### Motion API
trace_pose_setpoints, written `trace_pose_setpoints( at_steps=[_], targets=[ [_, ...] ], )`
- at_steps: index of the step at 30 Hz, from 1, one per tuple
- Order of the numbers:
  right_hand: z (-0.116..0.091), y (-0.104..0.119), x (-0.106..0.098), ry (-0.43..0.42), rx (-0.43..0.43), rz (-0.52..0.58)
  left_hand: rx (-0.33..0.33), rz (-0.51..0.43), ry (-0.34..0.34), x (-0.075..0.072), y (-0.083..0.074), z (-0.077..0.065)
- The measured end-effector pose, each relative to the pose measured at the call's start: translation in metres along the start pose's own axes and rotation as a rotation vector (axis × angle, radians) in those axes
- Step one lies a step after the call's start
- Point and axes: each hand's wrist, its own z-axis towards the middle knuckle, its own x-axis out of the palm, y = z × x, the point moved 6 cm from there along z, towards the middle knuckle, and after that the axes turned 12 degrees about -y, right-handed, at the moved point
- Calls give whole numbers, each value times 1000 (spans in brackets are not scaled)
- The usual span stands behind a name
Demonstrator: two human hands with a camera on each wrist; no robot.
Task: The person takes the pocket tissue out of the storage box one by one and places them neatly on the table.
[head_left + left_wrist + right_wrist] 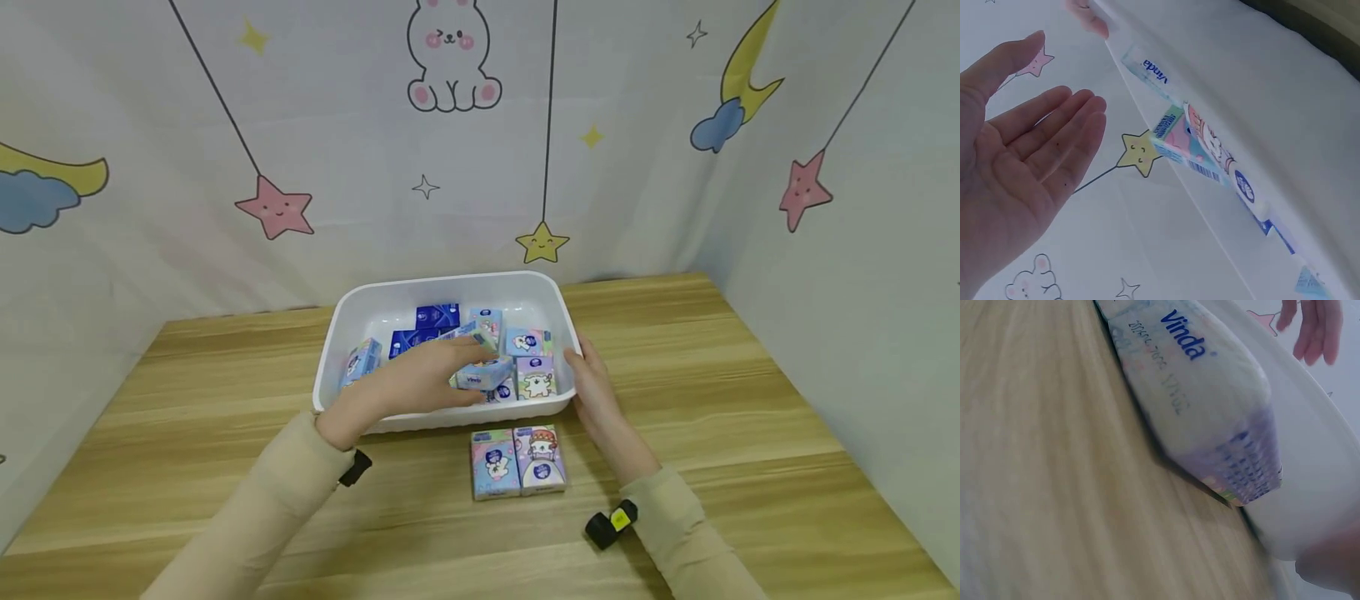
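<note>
My left hand (431, 371) reaches over the near side of a white plastic tub (442, 287). In the left wrist view its fingers are straight, with the thumb spread and the palm bare. A tilted blue tissue pack (483, 374) lies just beyond these fingers, on top of other packs. My right hand (597, 392) grips the tub's right rim, the thumb over the edge and the fingers along the outside. Inside the tub are several pastel tissue packs (536, 380) and dark blue packs (438, 317), partly hidden by my left hand.
On the wooden table (750, 433), a blue tissue pack (495, 464) and a purple tissue pack (539, 459) lie side by side in front of the tub. A white curtain (352, 108) with cartoon prints hangs behind. Black straps are on both wrists.
</note>
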Motion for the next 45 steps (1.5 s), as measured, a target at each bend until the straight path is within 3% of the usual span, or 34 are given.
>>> trace_pose_setpoints(
  at_steps=[8,18,26,37,45],
  targets=[
    [0,-1,0,-2,-7,-4,-46,-79,106,12,27,28],
    [-1,-3,0,0,-17,9,-109,-14,205,31,38,42],
    [0,-3,1,6,-18,6,-147,20,230,40,43,50],
    [2,-3,-1,-7,-12,-5,-122,3,232,57,49,58],
    [3,-3,-1,-5,-9,-1,-129,-29,240,59,53,58]
  ],
)
